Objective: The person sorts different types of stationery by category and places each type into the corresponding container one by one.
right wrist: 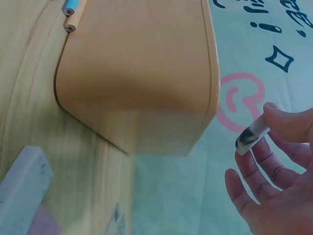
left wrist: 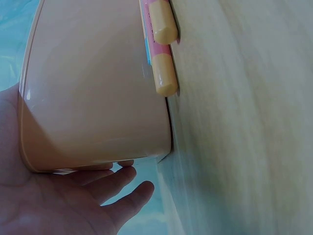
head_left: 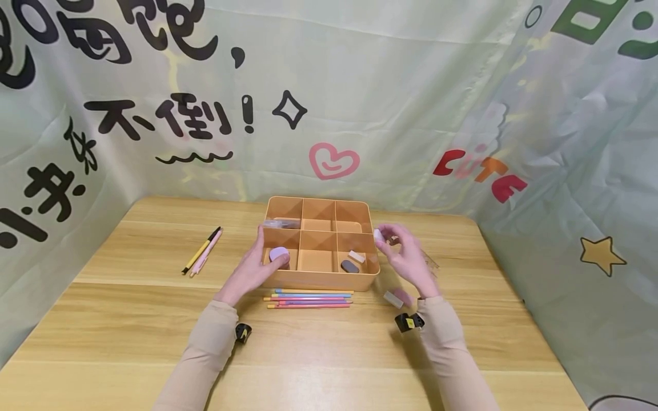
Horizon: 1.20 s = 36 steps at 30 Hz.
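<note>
An orange divided storage box [head_left: 319, 279] stands toward the back of the table. My left hand [head_left: 252, 268] holds its left wall, thumb over the rim and fingers along the outside. Beyond the right wall, my right hand [head_left: 408, 257] pinches a white eraser [right wrist: 257, 133] with a dark smudged end, raised beside the rim. Inside the box, a round lilac piece [head_left: 278, 253] sits in the front left compartment. The front right one has a white eraser [head_left: 357, 257] and a dark grey oval piece [head_left: 349, 266]. A translucent item [head_left: 281, 224] lies in the back left compartment.
Several coloured pencils [head_left: 311, 299] lie along the box's front. Left of it are a yellow-black pen [head_left: 201, 249] and a pink pen [head_left: 207, 253]. Near my right wrist lie a white block [head_left: 393, 299] and a pink piece [head_left: 404, 295]. A clear ruler-like strip [head_left: 430, 261] shows behind that hand.
</note>
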{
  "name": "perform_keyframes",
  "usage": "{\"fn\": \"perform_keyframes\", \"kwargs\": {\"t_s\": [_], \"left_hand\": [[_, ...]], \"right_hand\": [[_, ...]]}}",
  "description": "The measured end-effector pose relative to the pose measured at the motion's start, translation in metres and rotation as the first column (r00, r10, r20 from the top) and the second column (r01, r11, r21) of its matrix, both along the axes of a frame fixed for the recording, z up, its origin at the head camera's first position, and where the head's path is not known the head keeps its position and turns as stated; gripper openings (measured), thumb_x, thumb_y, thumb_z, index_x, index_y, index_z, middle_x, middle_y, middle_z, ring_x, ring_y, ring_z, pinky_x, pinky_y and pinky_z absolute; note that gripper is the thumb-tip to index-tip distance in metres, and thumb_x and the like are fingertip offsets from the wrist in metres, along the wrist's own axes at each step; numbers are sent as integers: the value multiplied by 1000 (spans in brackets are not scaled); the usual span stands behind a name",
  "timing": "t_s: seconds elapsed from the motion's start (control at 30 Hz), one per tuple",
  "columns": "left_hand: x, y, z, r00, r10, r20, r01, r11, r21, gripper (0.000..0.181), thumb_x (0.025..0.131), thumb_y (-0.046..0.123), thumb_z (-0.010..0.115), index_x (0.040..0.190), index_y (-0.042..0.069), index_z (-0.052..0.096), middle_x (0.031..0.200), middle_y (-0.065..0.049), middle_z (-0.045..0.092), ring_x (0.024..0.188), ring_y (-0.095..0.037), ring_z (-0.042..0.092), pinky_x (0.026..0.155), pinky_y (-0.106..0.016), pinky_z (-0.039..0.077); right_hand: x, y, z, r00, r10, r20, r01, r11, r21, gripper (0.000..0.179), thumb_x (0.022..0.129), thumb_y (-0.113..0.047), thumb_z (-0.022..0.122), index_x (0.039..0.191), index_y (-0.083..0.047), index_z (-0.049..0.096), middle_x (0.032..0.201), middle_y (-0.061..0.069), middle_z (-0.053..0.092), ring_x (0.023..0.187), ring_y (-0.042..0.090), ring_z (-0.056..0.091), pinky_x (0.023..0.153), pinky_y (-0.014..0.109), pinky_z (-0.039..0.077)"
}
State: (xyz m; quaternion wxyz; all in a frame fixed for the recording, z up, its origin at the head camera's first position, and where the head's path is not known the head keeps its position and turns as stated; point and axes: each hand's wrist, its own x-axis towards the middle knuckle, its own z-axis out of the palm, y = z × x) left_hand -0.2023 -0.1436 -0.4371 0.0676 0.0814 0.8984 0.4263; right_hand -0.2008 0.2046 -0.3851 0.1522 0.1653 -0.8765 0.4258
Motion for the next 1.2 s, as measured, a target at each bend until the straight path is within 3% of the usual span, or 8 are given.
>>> {"fn": "perform_keyframes", "kwargs": {"t_s": [0.1,0.23,0.33,0.53,0.73,0.93,1.1,1.2], "left_hand": [[0,0,0,1000,1,0,-1,1000,0,107,98,53,57,158,10,-20,169,-22,-2,155,-44,12,126,-59,17],[0,0,0,1000,0,2,0,1000,0,107,98,54,57,158,10,-21,169,-22,-2,155,-44,12,126,-59,17],[0,0,0,1000,-1,2,1,1000,-3,108,98,55,56,158,11,-21,169,-22,-2,155,-45,12,125,-59,17],[0,0,0,1000,-3,2,3,1000,-7,107,98,55,56,158,11,-21,169,-21,-2,154,-45,13,125,-59,18],[0,0,1,1000,-6,-5,6,1000,-2,108,98,55,57,158,10,-20,168,-22,-2,154,-45,14,125,-59,18],[-1,0,0,1000,-8,-10,8,1000,-2,109,97,56,57,158,10,-20,168,-22,-1,154,-45,14,125,-59,18],[-1,0,0,1000,-6,-10,6,1000,-4,109,97,56,57,158,10,-20,168,-22,-1,154,-45,14,125,-59,18],[-1,0,0,1000,-7,-8,7,1000,-3,109,97,55,57,158,10,-20,168,-22,-2,154,-45,14,125,-59,18]], "right_hand": [[-3,-4,1,1000,23,-8,-23,999,41,25,93,-4,70,117,3,65,104,19,67,97,31,62,83,47,52],[-8,-8,1,998,59,-20,-56,991,123,27,93,-4,69,118,3,65,103,18,66,96,30,61,82,46,51],[-13,-11,1,996,78,-33,-70,977,200,27,94,-5,69,119,3,65,102,16,67,95,29,60,81,43,49],[-20,-17,3,991,132,-35,-115,941,319,20,93,-4,69,112,1,67,100,14,68,94,29,62,88,47,51],[-26,-25,5,987,158,-26,-128,879,459,20,88,-5,76,107,-3,70,100,11,70,92,28,65,85,47,54],[-29,-30,5,988,156,-16,-117,797,592,24,85,-9,80,108,-7,73,104,9,73,100,31,66,90,53,52],[-32,-35,3,989,144,37,-133,739,660,28,84,-11,80,110,-10,74,112,8,72,108,34,62,96,55,50],[-33,-37,2,988,136,66,-145,719,680,28,83,-9,80,110,-12,74,115,7,72,111,34,58,100,56,46]]}}
